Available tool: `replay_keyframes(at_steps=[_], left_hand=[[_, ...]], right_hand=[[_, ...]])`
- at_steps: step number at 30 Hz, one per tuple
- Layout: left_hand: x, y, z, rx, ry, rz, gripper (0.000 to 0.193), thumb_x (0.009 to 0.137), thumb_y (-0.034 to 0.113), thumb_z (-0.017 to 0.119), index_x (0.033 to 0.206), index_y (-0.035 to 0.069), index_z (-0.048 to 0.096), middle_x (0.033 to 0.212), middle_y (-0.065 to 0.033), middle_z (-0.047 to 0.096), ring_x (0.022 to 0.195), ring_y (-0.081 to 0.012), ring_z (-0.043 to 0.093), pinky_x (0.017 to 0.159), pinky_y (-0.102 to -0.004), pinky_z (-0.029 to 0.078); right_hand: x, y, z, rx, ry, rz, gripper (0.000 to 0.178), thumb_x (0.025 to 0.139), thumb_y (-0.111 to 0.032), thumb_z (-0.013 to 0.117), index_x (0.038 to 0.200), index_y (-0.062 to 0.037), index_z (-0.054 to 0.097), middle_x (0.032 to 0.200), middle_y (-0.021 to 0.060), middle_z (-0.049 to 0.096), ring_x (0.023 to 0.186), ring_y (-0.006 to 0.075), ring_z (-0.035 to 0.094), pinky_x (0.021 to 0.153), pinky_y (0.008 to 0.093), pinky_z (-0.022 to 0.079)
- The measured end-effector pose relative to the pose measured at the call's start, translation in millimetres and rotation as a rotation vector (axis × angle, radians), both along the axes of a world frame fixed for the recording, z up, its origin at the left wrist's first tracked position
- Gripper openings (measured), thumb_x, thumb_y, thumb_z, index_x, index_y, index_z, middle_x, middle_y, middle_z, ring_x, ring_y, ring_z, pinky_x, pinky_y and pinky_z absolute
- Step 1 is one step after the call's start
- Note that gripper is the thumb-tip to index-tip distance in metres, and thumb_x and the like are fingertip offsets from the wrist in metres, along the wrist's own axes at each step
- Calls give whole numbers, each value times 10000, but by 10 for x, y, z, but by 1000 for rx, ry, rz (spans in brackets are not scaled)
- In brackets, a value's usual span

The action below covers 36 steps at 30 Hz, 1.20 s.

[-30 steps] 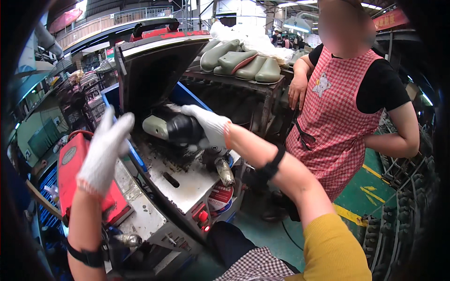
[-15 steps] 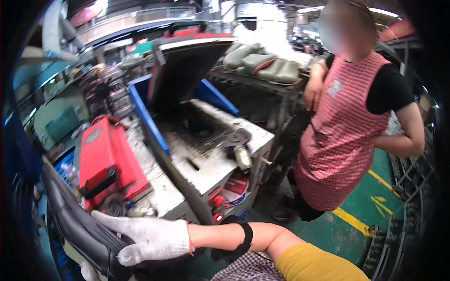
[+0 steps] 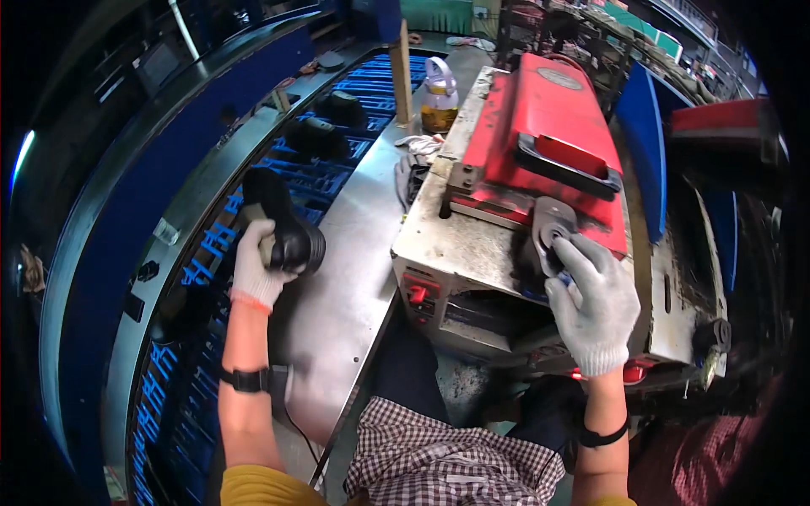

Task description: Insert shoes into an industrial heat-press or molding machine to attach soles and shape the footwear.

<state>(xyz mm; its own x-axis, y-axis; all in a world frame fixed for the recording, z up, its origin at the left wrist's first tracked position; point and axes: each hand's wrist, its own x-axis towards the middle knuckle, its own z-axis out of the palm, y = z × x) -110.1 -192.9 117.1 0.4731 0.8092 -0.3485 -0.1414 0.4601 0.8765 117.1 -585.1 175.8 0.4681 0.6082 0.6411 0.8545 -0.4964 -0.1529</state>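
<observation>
In my white-gloved left hand (image 3: 257,268) is a black boot (image 3: 291,232), gripped from its near side above the inner edge of the conveyor. The fingers close round the boot, and part of it is hidden by the glove. My right hand (image 3: 603,308), also gloved, reaches to the front of a red-lidded machine (image 3: 548,110). Its bent fingers and thumb close on a grey round fitting (image 3: 553,221) below the lid's black handle (image 3: 565,164). The fitting's lower part is blurred and partly covered by my fingers. The red lid is down on its white base.
Dark boots (image 3: 316,139) lie on the blue-slatted conveyor (image 3: 202,253) at the left. A metal ledge (image 3: 337,278) runs between it and the machine. A handled jug (image 3: 439,105) and a glove (image 3: 418,145) sit farther back. Another machine with blue side panels (image 3: 641,152) stands right.
My view has swung left, away from the person in the checked apron. My left hand now shows, holding the boot over the conveyor; my right hand has moved to the fitting on the red-lidded machine.
</observation>
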Motion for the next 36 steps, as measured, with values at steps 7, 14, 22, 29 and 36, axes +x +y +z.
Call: replay_keyframes(at_steps=[7, 14, 22, 29, 36], left_hand=[[987, 1673, -677, -63, 165, 166, 259, 845, 372, 740, 971, 149, 700, 1025, -51, 730, 988, -242, 691, 891, -468, 535], [1553, 2441, -1773, 613, 607, 275, 1101, 846, 482, 737, 1637, -56, 192, 1604, -298, 435, 1492, -409, 440, 1213, -455, 353], [1453, 2344, -1519, 1102, 672, 21, 654, 1038, 442, 554, 1475, -44, 548, 1578, -221, 513, 1464, -376, 468, 1204, -443, 367], [2103, 372, -594, 1189, 404, 11, 674, 1016, 435, 573, 1491, -39, 527, 1584, -209, 508, 1465, -367, 468, 1211, -442, 362], [1823, -458, -218, 1155, 294, -120, 697, 993, 428, 593, 1508, -35, 507, 1590, -197, 502, 1466, -358, 469, 1218, -441, 357]], right_hand=[[26, 6, -58, -18, -7, -23, 576, 689, -96, 831, 1255, -148, 738, 1233, 89, 726, 1047, 310, 689, 925, 413, 532], [71, -20, 5, -23, -18, -69, 532, 660, -121, 828, 1187, -103, 756, 1187, 108, 732, 1025, 326, 702, 896, 421, 541], [118, 0, 70, 37, 61, 87, 368, 864, -199, 771, 1210, -102, 689, 1126, 114, 694, 956, 308, 705, 803, 402, 578], [142, -205, -77, 42, 124, 2, 353, 858, -265, 734, 1156, -114, 621, 1050, 103, 624, 927, 306, 666, 778, 452, 526], [99, -168, -120, 15, 104, -3, 513, 863, -311, 766, 1312, -121, 609, 1208, 113, 642, 1055, 312, 673, 840, 461, 539]])
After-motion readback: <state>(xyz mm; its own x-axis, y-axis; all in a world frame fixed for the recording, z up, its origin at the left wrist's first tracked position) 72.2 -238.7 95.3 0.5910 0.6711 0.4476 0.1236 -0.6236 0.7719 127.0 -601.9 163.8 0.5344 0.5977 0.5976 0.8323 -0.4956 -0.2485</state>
